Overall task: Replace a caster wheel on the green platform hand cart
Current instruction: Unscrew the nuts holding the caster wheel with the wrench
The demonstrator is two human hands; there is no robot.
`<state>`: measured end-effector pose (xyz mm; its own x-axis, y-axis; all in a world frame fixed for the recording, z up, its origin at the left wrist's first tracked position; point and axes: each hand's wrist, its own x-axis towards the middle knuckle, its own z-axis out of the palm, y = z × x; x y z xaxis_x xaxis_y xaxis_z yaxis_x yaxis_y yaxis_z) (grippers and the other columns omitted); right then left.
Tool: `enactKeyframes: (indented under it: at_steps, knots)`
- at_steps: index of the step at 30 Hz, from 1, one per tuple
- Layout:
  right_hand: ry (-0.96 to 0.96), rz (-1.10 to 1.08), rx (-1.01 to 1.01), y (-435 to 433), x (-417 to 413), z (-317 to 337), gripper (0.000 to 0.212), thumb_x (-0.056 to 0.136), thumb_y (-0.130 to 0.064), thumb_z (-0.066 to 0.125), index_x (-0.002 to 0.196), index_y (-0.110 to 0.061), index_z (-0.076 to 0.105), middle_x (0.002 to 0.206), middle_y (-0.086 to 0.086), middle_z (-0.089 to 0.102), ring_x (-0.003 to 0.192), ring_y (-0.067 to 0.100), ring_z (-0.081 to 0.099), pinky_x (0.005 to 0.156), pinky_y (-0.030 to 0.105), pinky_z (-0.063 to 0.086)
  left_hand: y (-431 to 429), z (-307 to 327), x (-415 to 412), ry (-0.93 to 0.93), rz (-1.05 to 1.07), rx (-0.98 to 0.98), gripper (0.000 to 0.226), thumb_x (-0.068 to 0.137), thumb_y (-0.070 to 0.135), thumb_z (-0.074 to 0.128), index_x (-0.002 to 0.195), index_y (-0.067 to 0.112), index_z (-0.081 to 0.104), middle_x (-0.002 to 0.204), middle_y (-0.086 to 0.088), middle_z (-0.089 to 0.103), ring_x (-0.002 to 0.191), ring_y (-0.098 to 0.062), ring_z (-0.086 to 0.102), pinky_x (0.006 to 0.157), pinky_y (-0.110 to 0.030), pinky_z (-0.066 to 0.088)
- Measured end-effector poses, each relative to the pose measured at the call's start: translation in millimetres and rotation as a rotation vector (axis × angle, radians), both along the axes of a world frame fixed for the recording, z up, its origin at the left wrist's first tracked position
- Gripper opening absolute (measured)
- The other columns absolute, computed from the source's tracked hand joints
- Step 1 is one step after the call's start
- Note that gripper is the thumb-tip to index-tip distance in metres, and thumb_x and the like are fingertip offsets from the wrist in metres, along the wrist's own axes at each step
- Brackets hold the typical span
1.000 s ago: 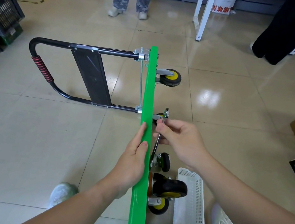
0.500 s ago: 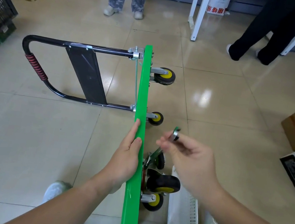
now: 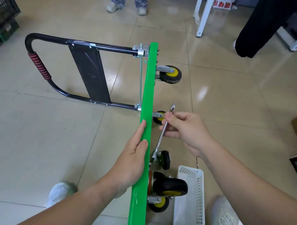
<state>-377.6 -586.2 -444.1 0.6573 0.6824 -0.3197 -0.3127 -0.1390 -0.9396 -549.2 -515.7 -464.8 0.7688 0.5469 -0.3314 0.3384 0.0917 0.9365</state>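
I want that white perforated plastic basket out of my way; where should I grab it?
Probably pinch the white perforated plastic basket by its long right rim, coming from above: it lies flat, open side up, and the black, yellow-hubbed caster wheel crowds its left side.

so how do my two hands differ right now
The left hand lies with straight fingers along the green platform's upper edge; the right hand pinches the wrench, fingers curled. The left hand touches the platform; the right hand is clear of it, on the wheel side. Both are bare.
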Motion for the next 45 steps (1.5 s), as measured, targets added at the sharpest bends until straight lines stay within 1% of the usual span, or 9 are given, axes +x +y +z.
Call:
enactKeyframes:
  at_steps: [2, 4, 8, 16, 25, 30, 34, 38, 45]
  knots:
    - [0.034, 0.027, -0.023, 4.3, 3.6, -6.3, 0.015, 0.095, -0.014, 0.064, 0.096, 0.001, 0.07, 0.083, 0.011, 0.069, 0.071, 0.021, 0.072, 0.067, 0.031, 0.061, 0.4, 0.3, -0.6, 0.004, 0.0, -0.002, 0.052, 0.113, 0.03, 0.028, 0.154, 0.061, 0.019, 0.159, 0.025, 0.029, 0.106, 0.032, 0.043, 0.072, 0.005, 0.034]
    - [0.061, 0.062, -0.04, 8.8, 5.5, -12.0, 0.017, 0.095, -0.015, 0.064, 0.101, 0.001, 0.069, 0.086, 0.012, 0.069, 0.072, 0.02, 0.072, 0.067, 0.031, 0.06, 0.1, 2.4, -0.9, 0.007, 0.0, -0.013, 0.052, 0.112, 0.03, 0.028, 0.153, 0.062, 0.02, 0.16, 0.025, 0.029, 0.125, 0.017, 0.04, 0.081, -0.001, 0.033]
    - [0.12, 0.132, -0.042, 18.3, 4.8, -21.8, 0.017, 0.098, -0.013, 0.06, 0.105, 0.0, 0.068, 0.09, 0.011, 0.07, 0.075, 0.017, 0.073, 0.068, 0.028, 0.06, 0.6, 2.2, -1.5, 0.003, 0.008, -0.026, 0.052, 0.112, 0.031, 0.028, 0.153, 0.062, 0.018, 0.16, 0.024, 0.029, 0.137, 0.004, 0.037, 0.087, -0.006, 0.031]
    - [0.2, 0.21, -0.076, 28.8, 3.4, -30.4, 0.018, 0.099, -0.011, 0.059, 0.105, 0.002, 0.069, 0.095, 0.013, 0.076, 0.085, 0.022, 0.075, 0.073, 0.029, 0.061, 2.3, -2.1, 1.3, 0.005, 0.021, -0.011, 0.052, 0.112, 0.033, 0.028, 0.15, 0.068, 0.019, 0.16, 0.023, 0.032, 0.141, 0.0, 0.038, 0.102, -0.018, 0.033]
    - [0.19, 0.184, -0.102, 27.8, -0.6, -32.4, 0.026, 0.096, -0.012, 0.063, 0.111, 0.009, 0.067, 0.097, 0.017, 0.075, 0.084, 0.023, 0.075, 0.072, 0.029, 0.061, -0.1, 0.9, 0.8, 0.012, 0.022, -0.004, 0.052, 0.112, 0.031, 0.029, 0.152, 0.063, 0.021, 0.158, 0.025, 0.033, 0.132, 0.008, 0.042, 0.085, -0.007, 0.033]
    - [0.168, 0.192, -0.058, 24.1, 1.2, -28.9, 0.016, 0.096, -0.011, 0.063, 0.104, 0.0, 0.071, 0.095, 0.012, 0.077, 0.085, 0.022, 0.075, 0.073, 0.029, 0.061, 1.0, -0.5, 0.2, 0.003, 0.029, -0.002, 0.052, 0.112, 0.031, 0.03, 0.15, 0.066, 0.022, 0.16, 0.026, 0.032, 0.141, 0.004, 0.036, 0.102, -0.015, 0.03]
    - [0.167, 0.179, -0.092, 20.1, -0.5, -34.2, 0.017, 0.095, -0.011, 0.064, 0.103, 0.003, 0.07, 0.096, 0.015, 0.075, 0.081, 0.022, 0.075, 0.073, 0.03, 0.061, 1.6, -0.4, 0.4, 0.011, 0.018, -0.008, 0.052, 0.112, 0.032, 0.028, 0.15, 0.067, 0.021, 0.159, 0.026, 0.032, 0.14, 0.002, 0.038, 0.093, -0.012, 0.034]
    - [0.138, 0.221, -0.109, 20.8, -4.9, -39.4, 0.018, 0.095, -0.012, 0.065, 0.106, 0.001, 0.071, 0.094, 0.013, 0.077, 0.086, 0.025, 0.074, 0.08, 0.036, 0.06, 0.3, 1.2, 0.8, 0.004, 0.017, 0.001, 0.052, 0.113, 0.031, 0.027, 0.152, 0.063, 0.019, 0.161, 0.024, 0.029, 0.143, 0.0, 0.035, 0.105, -0.018, 0.03]
    - [0.064, 0.177, -0.081, 9.4, -10.5, -18.1, 0.016, 0.095, -0.01, 0.065, 0.105, 0.001, 0.072, 0.098, 0.013, 0.076, 0.089, 0.023, 0.074, 0.083, 0.034, 0.061, 1.0, 1.1, 0.3, 0.015, 0.003, 0.013, 0.052, 0.112, 0.031, 0.028, 0.152, 0.063, 0.019, 0.158, 0.024, 0.032, 0.128, 0.011, 0.043, 0.086, -0.007, 0.034]
